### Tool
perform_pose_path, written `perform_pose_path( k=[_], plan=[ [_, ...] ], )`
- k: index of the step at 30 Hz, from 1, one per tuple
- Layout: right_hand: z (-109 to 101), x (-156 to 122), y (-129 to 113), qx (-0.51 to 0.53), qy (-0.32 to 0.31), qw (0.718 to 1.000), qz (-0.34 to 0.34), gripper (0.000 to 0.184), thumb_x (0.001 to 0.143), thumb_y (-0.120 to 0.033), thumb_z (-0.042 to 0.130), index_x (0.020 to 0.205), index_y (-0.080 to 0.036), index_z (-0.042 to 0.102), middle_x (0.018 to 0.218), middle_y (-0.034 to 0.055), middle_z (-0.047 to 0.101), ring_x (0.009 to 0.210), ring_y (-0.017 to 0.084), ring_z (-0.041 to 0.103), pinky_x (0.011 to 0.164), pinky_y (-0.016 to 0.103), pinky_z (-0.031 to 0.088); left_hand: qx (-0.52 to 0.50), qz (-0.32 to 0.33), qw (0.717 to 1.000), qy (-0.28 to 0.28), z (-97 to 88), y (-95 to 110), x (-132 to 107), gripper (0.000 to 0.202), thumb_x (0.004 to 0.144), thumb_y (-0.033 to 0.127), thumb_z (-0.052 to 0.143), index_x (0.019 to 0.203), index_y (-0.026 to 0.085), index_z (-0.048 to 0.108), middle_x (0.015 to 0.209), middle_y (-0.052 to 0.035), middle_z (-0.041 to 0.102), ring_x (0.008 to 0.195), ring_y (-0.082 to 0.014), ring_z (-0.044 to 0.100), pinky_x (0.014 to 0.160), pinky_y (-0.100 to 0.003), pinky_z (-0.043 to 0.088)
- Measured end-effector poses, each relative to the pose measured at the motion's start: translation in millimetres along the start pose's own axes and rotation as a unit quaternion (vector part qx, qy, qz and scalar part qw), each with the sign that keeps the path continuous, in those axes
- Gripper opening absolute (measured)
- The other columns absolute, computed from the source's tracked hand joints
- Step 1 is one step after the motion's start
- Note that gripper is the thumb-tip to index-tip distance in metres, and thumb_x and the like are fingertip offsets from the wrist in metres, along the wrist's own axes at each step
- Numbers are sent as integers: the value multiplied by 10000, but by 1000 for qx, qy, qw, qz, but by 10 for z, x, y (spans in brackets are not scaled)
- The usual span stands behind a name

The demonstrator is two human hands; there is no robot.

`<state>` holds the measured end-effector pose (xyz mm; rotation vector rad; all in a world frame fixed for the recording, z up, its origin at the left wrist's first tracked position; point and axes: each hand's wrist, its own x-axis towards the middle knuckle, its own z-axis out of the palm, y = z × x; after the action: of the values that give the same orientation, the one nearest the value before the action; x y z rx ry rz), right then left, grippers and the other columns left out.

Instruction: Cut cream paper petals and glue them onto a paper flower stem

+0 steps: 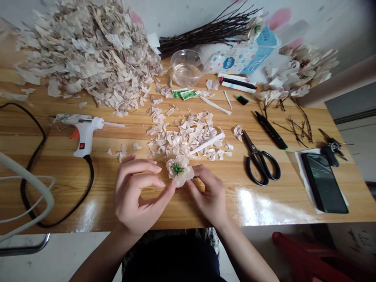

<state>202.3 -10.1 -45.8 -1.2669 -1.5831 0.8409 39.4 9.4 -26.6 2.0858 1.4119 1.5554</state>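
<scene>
A small handmade flower, with pale translucent petals and a green centre, faces up above the table's front part. My right hand pinches it from its right side; the stem or underside is hidden behind the petals and fingers. My left hand is at the flower's left, its thumb tip touching a lower petal while the other fingers stay apart from the thumb. Just beyond the hands lies a loose heap of pale petal pieces. A white strip rests on that heap.
Left stands a white glue gun with a black cord. Black-handled scissors, a black marker and a phone lie right. Behind are a large petal pile, a clear bowl, dark twigs and a tissue pack.
</scene>
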Motion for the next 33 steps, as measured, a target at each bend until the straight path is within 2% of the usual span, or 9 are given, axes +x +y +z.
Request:
perform_pose_path(
  k=[4, 10, 12, 17, 19, 26, 30, 33],
  plan=[
    [4, 3, -7, -8, -4, 1000, -7, 118, 906, -128, 577, 875, -230, 628, 833, 34, 703, 751, 187, 650, 693, 323, 529, 9, 17, 1000, 5, -4, -20, -3, 268, 695, 112, 756, 734, 234, 521, 802, -1, 596, 774, -195, 627, 837, -473, 518],
    [15, -5, -15, -18, 12, 1000, -10, 132, 889, -100, 584, 861, -220, 629, 800, 26, 689, 721, 167, 633, 678, 307, 526, 8, -4, 1000, 4, 12, -11, -19, 269, 706, 101, 748, 744, 237, 520, 804, 3, 594, 774, -185, 614, 850, -455, 508],
    [23, -14, -13, -5, 11, 1000, 14, 108, 883, -121, 603, 854, -217, 643, 782, 23, 688, 699, 165, 634, 663, 303, 529, -17, -25, 1000, 3, 33, -9, -29, 260, 706, 88, 739, 753, 233, 528, 824, -4, 591, 802, -189, 607, 838, -443, 512],
    [44, -32, 12, 75, -4, 991, 114, 44, 864, -171, 655, 857, -205, 681, 806, 20, 713, 708, 151, 658, 660, 271, 540, -103, -138, 985, -28, 96, -11, -37, 196, 783, 109, 681, 768, 228, 527, 855, -14, 567, 878, -198, 591, 815, -402, 503],
    [50, -33, 25, 93, -8, 986, 141, 34, 858, -178, 661, 861, -199, 688, 808, 19, 718, 717, 147, 661, 673, 264, 539, -120, -161, 979, -38, 110, -12, -31, 179, 797, 111, 675, 784, 223, 536, 862, -14, 566, 887, -194, 590, 829, -392, 494],
    [58, -8, 33, 159, -12, 964, 212, 35, 820, -215, 690, 832, -182, 689, 767, 22, 697, 694, 149, 647, 654, 268, 523, -90, -160, 982, -49, 122, -8, -53, 141, 803, 136, 687, 834, 216, 575, 856, -12, 587, 869, -185, 595, 819, -364, 505],
    [27, 26, 24, 236, -37, 937, 255, 71, 795, -244, 715, 806, -181, 682, 705, 5, 679, 650, 136, 624, 631, 263, 512, -49, -159, 984, -63, 123, 3, -74, 138, 801, 123, 695, 879, 217, 631, 854, -8, 643, 845, -179, 617, 814, -353, 512],
    [3, 49, 24, 283, -69, 916, 277, 120, 788, -288, 736, 797, -182, 680, 678, -5, 674, 601, 119, 597, 615, 258, 502, -25, -133, 988, -72, 117, 3, -74, 165, 802, 110, 699, 912, 229, 667, 867, -4, 686, 826, -174, 632, 797, -350, 519]
  ],
)
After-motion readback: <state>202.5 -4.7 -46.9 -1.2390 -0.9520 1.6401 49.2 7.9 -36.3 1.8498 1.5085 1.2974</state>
